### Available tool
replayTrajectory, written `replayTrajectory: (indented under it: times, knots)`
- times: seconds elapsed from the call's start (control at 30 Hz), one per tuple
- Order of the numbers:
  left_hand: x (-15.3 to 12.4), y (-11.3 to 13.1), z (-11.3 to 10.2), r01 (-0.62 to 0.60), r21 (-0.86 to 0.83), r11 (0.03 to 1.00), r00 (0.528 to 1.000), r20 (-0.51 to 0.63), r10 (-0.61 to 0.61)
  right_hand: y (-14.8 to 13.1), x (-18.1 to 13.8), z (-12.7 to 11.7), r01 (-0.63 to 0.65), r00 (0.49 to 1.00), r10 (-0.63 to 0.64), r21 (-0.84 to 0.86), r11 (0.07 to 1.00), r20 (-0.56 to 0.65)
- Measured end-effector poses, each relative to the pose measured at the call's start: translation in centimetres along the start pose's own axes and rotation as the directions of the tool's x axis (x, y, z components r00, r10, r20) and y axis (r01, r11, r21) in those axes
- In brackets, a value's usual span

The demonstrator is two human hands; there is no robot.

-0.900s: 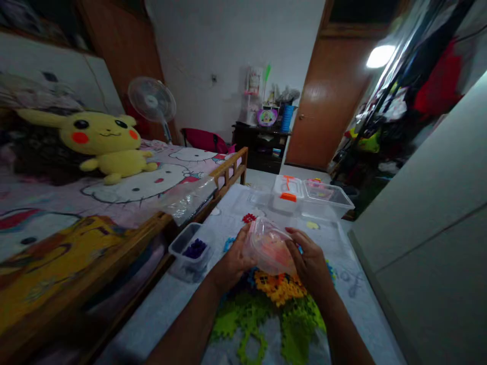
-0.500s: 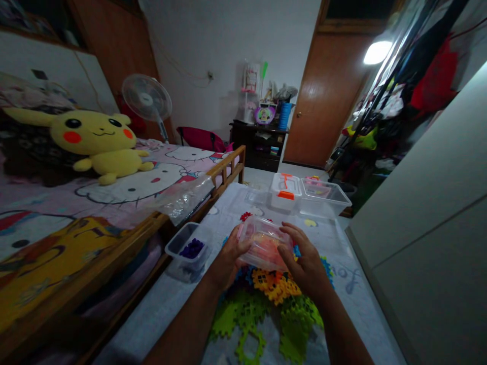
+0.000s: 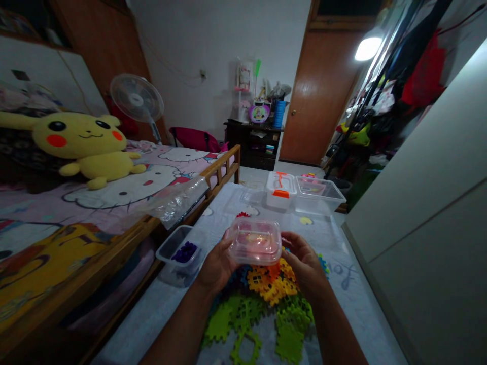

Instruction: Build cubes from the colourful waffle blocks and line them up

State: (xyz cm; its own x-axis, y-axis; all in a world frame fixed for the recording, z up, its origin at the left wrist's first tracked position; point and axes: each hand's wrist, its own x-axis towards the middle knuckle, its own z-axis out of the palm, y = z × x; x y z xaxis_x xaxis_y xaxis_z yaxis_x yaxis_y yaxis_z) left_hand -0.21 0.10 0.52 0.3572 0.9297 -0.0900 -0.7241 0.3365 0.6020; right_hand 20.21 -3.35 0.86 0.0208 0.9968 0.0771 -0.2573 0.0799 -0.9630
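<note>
Both hands hold a small clear lidded plastic box (image 3: 254,241) with pink pieces inside, level above the mat. My left hand (image 3: 215,264) grips its left side and my right hand (image 3: 304,262) grips its right side, fingers curled round the edges. Directly beneath the box lies a pile of interlocking plastic pieces: orange and yellow ones (image 3: 271,282), green ones (image 3: 243,324) closer to me, blue ones partly hidden under my hands.
An open tub of purple pieces (image 3: 181,252) sits left of my left hand. Further off stand clear containers (image 3: 315,195), one with an orange latch (image 3: 280,188). A bed with a wooden rail (image 3: 178,213) and a yellow plush toy (image 3: 81,144) runs along the left; a grey wall panel (image 3: 422,223) closes the right.
The box was tilted on its side and has turned level, lid upward. Both hands dropped slightly toward me with it.
</note>
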Motion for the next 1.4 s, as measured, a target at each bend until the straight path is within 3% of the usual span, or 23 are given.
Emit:
replayTrajectory:
  times: [0.3, 0.47, 0.8, 0.97, 1.2, 1.4]
  knots:
    - [0.1, 0.1, 0.3, 0.000, 0.017, 1.000, 1.000, -0.032, 0.001, 0.2, -0.3, 0.6, -0.078, 0.997, 0.077, 0.117, 0.990, 0.016]
    - [-0.1, 0.2, 0.8, -0.022, 0.052, 0.998, 0.998, -0.057, 0.025, 0.4, -0.6, 0.4, -0.014, 0.998, 0.014, 0.001, 1.000, 0.055]
    - [-0.1, -0.1, 0.9, -0.017, 0.104, 0.994, 0.993, -0.111, 0.029, 0.7, -0.9, 0.1, -0.012, 0.997, 0.025, -0.165, 0.986, 0.076]
    - [0.1, -0.2, 0.6, -0.036, 0.116, 0.993, 0.993, -0.107, 0.048, 0.9, -0.7, 0.1, 0.060, 0.998, -0.055, -0.224, 0.973, 0.029]
    - [-0.1, 0.1, 0.0, -0.047, 0.202, 0.978, 0.998, 0.038, 0.040, 1.3, -0.5, 0.0, 0.034, 0.995, -0.052, -0.194, 0.980, -0.088]
    - [-0.7, 0.4, 0.1, -0.025, 0.265, 0.964, 0.998, 0.058, 0.010, 1.8, -0.6, 0.3, 0.002, 0.991, -0.016, -0.107, 0.994, -0.130]
